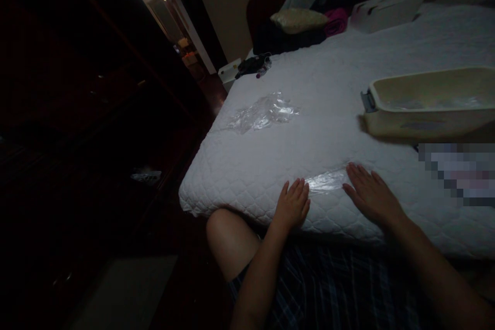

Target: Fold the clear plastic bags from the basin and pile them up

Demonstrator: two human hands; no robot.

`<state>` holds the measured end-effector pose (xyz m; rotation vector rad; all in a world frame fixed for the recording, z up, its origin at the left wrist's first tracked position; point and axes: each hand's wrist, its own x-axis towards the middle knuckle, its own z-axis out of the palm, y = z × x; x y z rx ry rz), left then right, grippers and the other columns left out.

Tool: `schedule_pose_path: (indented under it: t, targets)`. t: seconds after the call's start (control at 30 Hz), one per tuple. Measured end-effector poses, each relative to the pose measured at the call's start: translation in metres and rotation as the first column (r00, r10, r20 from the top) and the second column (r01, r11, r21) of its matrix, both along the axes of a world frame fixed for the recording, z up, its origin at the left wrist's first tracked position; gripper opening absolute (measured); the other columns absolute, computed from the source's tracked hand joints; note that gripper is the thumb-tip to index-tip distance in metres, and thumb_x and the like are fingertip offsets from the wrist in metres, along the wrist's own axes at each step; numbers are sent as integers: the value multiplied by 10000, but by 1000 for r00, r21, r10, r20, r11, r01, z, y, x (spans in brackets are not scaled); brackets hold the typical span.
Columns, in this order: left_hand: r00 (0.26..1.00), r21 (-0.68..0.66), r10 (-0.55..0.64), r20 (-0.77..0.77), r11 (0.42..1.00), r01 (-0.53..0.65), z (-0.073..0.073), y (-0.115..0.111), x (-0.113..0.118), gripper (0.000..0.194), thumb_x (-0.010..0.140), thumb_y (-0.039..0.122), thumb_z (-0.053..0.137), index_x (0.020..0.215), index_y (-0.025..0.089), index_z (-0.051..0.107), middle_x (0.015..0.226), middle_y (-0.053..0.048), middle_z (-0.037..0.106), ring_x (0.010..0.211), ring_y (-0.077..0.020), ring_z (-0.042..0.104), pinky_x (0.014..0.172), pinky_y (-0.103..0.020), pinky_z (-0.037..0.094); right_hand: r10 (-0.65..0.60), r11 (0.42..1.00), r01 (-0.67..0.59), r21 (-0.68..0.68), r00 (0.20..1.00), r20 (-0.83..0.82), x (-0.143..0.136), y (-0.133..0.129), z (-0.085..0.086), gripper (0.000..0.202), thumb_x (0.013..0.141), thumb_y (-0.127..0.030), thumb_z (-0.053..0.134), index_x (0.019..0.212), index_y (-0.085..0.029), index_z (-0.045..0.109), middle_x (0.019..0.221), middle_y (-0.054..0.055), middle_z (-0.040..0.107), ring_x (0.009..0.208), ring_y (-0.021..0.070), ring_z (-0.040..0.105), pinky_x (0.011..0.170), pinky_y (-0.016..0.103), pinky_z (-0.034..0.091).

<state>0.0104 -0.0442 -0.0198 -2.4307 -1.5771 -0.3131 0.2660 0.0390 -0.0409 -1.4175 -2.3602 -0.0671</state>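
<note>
Folded clear plastic bag (pixel 327 183) lies near the near edge of the white quilted bed cover (pixel 320 129), flat between both hands. Left hand (pixel 293 205): palm down at the bag's left end, fingers extended, clasping nothing. Right hand (pixel 373 196): palm down at its right end, fingers straight, likewise unclenched. Crumpled clear plastic sheet (pixel 265 112) farther off, to the left. Cream plastic bin (pixel 402 121) with grey latch (pixel 368 101), right. White box (pixel 386 14), far right.
</note>
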Motion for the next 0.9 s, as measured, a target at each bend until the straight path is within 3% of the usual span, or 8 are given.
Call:
schedule_pose_path:
  t: [0.17, 0.3, 0.4, 0.53, 0.63, 0.77, 0.9]
  targets:
    - [999, 52, 40, 34, 998, -42, -7, 0, 3, 468, 959, 335, 381, 1377, 128, 418, 1465, -106, 437, 1380, -234, 370, 1131, -463, 340, -69, 988, 93, 124, 980, -186, -1, -11, 14, 662, 943, -411, 351, 1506, -89, 223, 1511, 194, 326, 1350, 336, 374, 1070, 516, 361]
    - [996, 69, 68, 50, 995, -72, -11, 2, 6, 497, 937, 339, 413, 1384, 123, 410, 1472, -118, 424, 1383, -248, 363, 1118, -459, 359, -89, 967, 155, 201, 949, -304, 1, -20, 19, 588, 927, -327, 399, 1470, -111, 333, 1471, 190, 388, 1280, 353, 453, 1013, 522, 425]
    - [993, 80, 93, 72, 992, -98, -12, 4, 9, 509, 927, 345, 415, 1380, 114, 416, 1470, -129, 423, 1373, -268, 374, 1103, -472, 371, -1, 956, 83, 280, 960, -281, 2, -25, 18, 538, 905, -292, 445, 1420, -139, 426, 1418, 184, 455, 1214, 355, 506, 971, 527, 454]
    - [990, 69, 103, 93, 992, -110, -11, 5, 13, 516, 910, 329, 431, 1376, 108, 421, 1451, -144, 445, 1357, -282, 393, 1086, -498, 381, 213, 939, -144, 313, 957, -197, -12, -28, 15, 499, 884, -249, 487, 1382, -228, 473, 1332, 134, 552, 1174, 294, 545, 963, 460, 470]
    - [991, 73, 103, 91, 991, -110, -11, 6, 14, 513, 908, 316, 430, 1377, 106, 419, 1443, -146, 455, 1354, -284, 395, 1083, -500, 383, 350, 902, -297, 313, 927, -131, -32, -25, 14, 429, 884, -196, 471, 1308, -202, 539, 1273, 132, 598, 1161, 264, 557, 935, 425, 484]
    - [992, 64, 102, 69, 992, -107, -10, 5, 13, 508, 912, 316, 428, 1374, 107, 413, 1448, -143, 448, 1356, -280, 390, 1089, -491, 377, 364, 915, -338, 219, 927, -91, -47, -20, 10, 365, 888, -170, 439, 1202, -148, 622, 1169, 150, 652, 1078, 250, 604, 910, 421, 502]
    - [986, 67, 90, 142, 993, -100, -5, 3, 15, 483, 901, 286, 441, 1354, 117, 422, 1444, -154, 448, 1333, -263, 418, 1081, -487, 383, 328, 938, -305, 162, 934, -142, -45, -20, 8, 380, 885, -199, 437, 1209, -162, 632, 1201, 143, 644, 1098, 253, 600, 938, 445, 496]
